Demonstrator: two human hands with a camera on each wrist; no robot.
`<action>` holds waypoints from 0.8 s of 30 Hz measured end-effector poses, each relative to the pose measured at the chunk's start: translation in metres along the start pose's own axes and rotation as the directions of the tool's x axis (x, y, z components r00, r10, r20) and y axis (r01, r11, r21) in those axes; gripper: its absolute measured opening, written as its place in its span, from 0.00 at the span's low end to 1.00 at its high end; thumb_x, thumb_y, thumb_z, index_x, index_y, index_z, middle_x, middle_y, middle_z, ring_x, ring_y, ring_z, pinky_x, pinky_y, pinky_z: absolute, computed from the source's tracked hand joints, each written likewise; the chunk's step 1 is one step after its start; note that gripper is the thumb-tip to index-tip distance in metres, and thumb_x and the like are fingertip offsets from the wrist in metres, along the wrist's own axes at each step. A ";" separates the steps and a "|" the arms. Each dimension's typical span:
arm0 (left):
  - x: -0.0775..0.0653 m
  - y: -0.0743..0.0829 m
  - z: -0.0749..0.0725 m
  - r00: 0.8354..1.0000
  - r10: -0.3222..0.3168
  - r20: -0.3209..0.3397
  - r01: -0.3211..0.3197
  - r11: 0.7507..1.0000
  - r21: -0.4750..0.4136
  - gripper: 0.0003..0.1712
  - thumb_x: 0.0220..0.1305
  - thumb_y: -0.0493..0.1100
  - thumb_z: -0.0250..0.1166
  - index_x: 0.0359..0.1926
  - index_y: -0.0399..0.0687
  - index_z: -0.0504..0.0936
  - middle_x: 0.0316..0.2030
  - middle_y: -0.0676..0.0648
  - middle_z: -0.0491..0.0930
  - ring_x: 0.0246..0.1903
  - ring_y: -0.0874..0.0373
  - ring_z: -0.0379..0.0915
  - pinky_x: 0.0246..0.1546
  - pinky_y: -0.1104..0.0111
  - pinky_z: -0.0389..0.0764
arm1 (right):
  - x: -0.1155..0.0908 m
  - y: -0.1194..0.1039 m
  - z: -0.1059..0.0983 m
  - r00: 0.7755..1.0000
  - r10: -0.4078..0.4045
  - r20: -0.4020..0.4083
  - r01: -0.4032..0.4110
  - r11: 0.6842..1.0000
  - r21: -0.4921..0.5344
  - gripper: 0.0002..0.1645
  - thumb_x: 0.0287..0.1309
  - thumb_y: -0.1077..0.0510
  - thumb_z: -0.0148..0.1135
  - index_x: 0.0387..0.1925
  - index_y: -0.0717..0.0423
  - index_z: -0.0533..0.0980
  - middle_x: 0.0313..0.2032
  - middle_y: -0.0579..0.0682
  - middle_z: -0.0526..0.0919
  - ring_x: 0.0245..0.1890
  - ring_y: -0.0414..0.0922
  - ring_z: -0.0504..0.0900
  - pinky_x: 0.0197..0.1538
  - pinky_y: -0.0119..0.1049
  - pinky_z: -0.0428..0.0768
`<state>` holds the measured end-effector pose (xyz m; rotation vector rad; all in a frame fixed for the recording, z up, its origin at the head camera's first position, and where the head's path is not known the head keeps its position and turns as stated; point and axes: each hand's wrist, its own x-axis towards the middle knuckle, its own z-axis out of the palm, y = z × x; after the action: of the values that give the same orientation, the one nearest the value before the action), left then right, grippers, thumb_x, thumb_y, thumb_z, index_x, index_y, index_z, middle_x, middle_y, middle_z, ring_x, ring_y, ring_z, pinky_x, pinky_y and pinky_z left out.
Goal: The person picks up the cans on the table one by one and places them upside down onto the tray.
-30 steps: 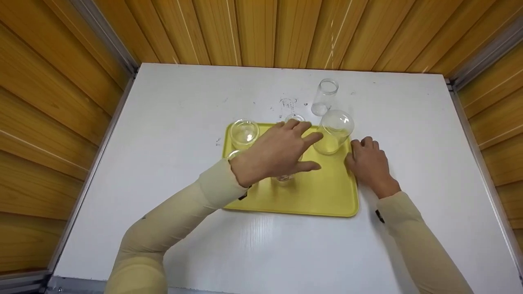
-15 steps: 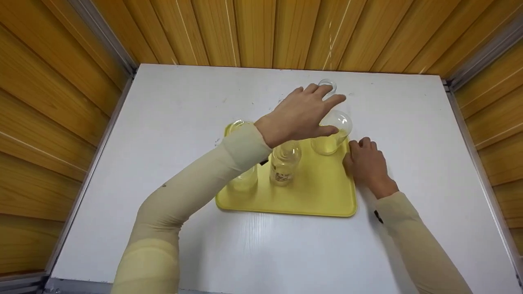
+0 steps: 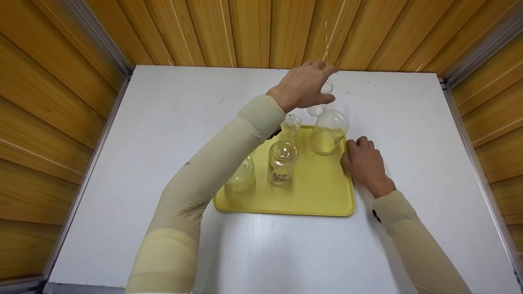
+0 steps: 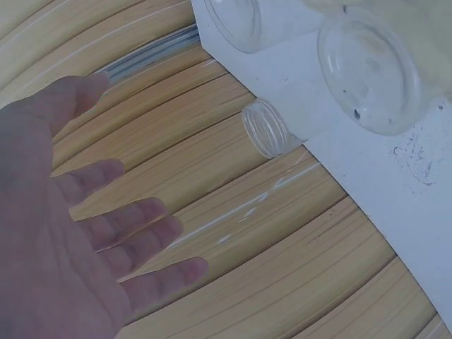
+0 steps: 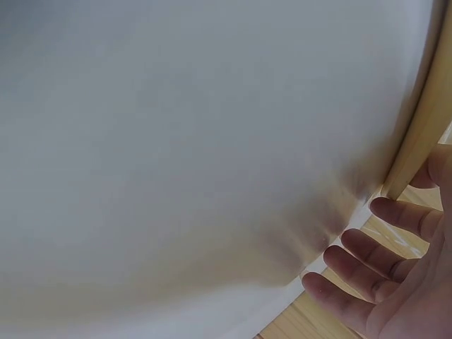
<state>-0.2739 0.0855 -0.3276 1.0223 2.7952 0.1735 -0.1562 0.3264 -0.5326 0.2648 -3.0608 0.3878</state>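
Observation:
My left hand is stretched over the back of the table, fingers spread and thumb apart, holding nothing. It partly covers a clear jar that stands behind the yellow tray. In the left wrist view the jar's threaded mouth lies beyond the fingertips, apart from them. My right hand is at the tray's right edge, pinching the rim between thumb and index finger. Its other fingertips come down at the table surface. On the tray stands a large clear rounded container.
Also on the tray are a clear bottle with dark print, a smaller clear vessel behind it, and another clear container partly under the left sleeve. Slatted wood-look walls border the white table.
My left hand has moved from above the tray toward the back of the table, to the clear jar. The right hand has stayed at the tray's edge.

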 end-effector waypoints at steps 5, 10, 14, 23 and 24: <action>0.021 -0.002 0.003 0.999 -0.042 0.005 0.042 0.998 -0.049 0.42 0.77 0.62 0.59 0.84 0.58 0.59 0.80 0.46 0.60 0.76 0.52 0.60 0.71 0.60 0.69 | -0.001 -0.001 0.000 1.000 -0.007 -0.018 0.007 1.000 -0.006 0.20 0.75 0.57 0.48 0.54 0.70 0.74 0.50 0.72 0.72 0.47 0.70 0.73 0.41 0.67 0.77; 0.036 -0.004 0.007 0.996 -0.091 0.020 0.092 0.989 -0.113 0.40 0.76 0.58 0.61 0.83 0.59 0.61 0.77 0.47 0.65 0.71 0.55 0.67 0.68 0.62 0.72 | -0.004 -0.002 0.002 1.000 -0.014 -0.020 0.014 1.000 -0.009 0.19 0.75 0.58 0.49 0.54 0.70 0.74 0.50 0.73 0.72 0.47 0.71 0.74 0.41 0.68 0.78; 0.045 -0.007 0.012 0.992 -0.121 0.044 0.126 0.982 -0.141 0.38 0.76 0.55 0.64 0.82 0.58 0.63 0.74 0.48 0.69 0.69 0.55 0.69 0.68 0.63 0.73 | -0.006 -0.003 0.002 1.000 -0.006 -0.013 0.006 1.000 -0.013 0.20 0.75 0.58 0.49 0.55 0.71 0.74 0.50 0.73 0.72 0.47 0.70 0.74 0.41 0.67 0.78; 0.061 -0.007 0.026 0.988 -0.106 0.116 0.109 0.994 -0.017 0.36 0.75 0.50 0.66 0.79 0.57 0.67 0.71 0.47 0.71 0.64 0.52 0.74 0.63 0.62 0.78 | -0.006 -0.006 0.000 1.000 0.013 0.001 -0.013 1.000 0.008 0.21 0.76 0.57 0.49 0.58 0.70 0.75 0.50 0.71 0.72 0.48 0.69 0.73 0.42 0.66 0.77; 0.063 -0.006 0.027 0.987 -0.107 0.122 0.110 0.994 -0.015 0.36 0.76 0.50 0.66 0.80 0.58 0.66 0.72 0.47 0.70 0.64 0.52 0.74 0.63 0.62 0.78 | -0.006 -0.006 -0.001 1.000 0.014 0.000 -0.014 1.000 0.010 0.21 0.76 0.57 0.49 0.58 0.70 0.75 0.50 0.71 0.72 0.48 0.69 0.73 0.42 0.66 0.77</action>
<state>-0.3202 0.1230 -0.3619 0.8433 2.7235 0.1235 -0.1492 0.3217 -0.5309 0.2442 -3.0634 0.4032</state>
